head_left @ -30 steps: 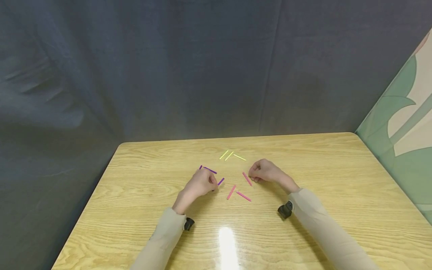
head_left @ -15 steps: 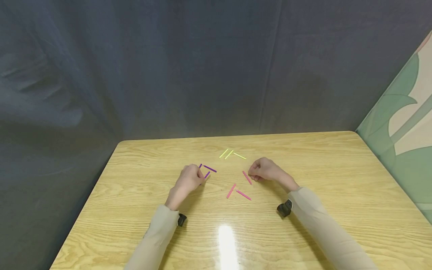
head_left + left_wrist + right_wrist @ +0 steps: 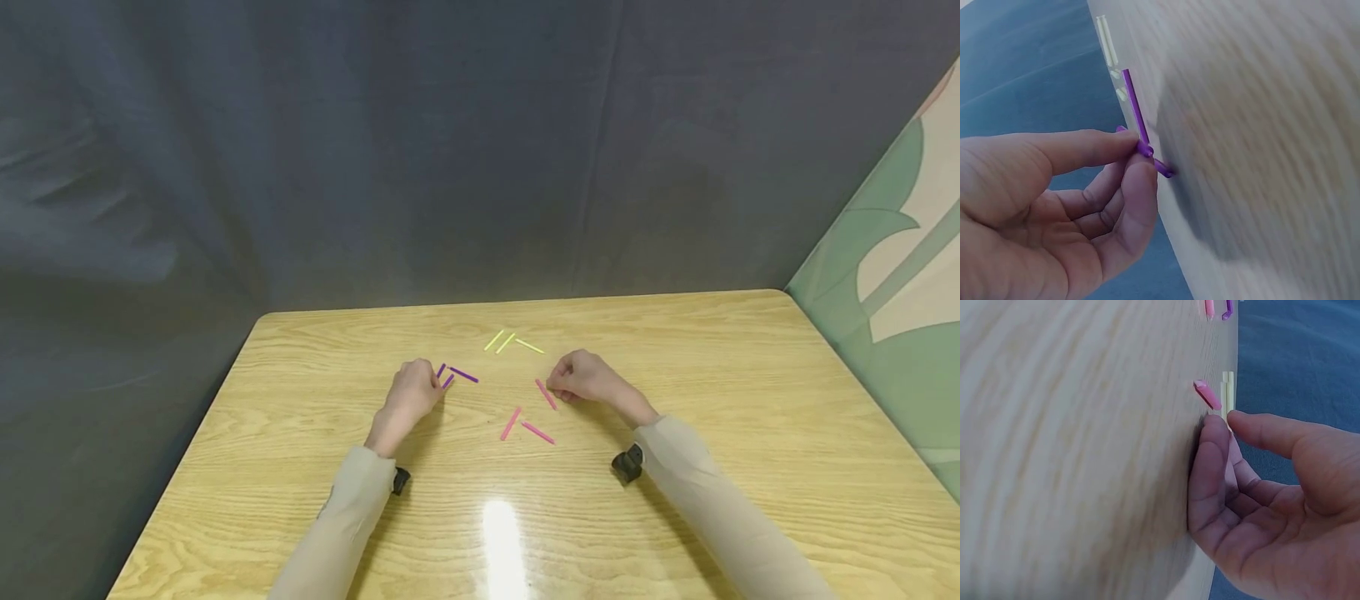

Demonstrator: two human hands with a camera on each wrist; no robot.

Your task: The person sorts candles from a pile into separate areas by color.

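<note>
My left hand (image 3: 411, 392) pinches a short purple stick (image 3: 1145, 149) between thumb and forefinger, low over the table. Two more purple sticks are close by: one (image 3: 463, 375) lies slanted to the right of the fingers, and another (image 3: 441, 371) is partly hidden behind them. My right hand (image 3: 588, 377) rests on its side on the table with loosely curled fingers and a small gap between thumb and forefinger. It holds nothing. Just left of its fingertips lies a pink stick (image 3: 546, 394), tilted.
Nearer me, two other pink sticks, one leaning right (image 3: 511, 423) and one leaning left (image 3: 538, 432), lie on the wooden table (image 3: 675, 350). Several yellow sticks (image 3: 506, 343) lie toward the back. A dark curtain (image 3: 450, 167) hangs behind the table.
The left hand has moved left and slightly away from me, carrying its purple stick to the other two purple sticks. The right hand has stayed almost still.
</note>
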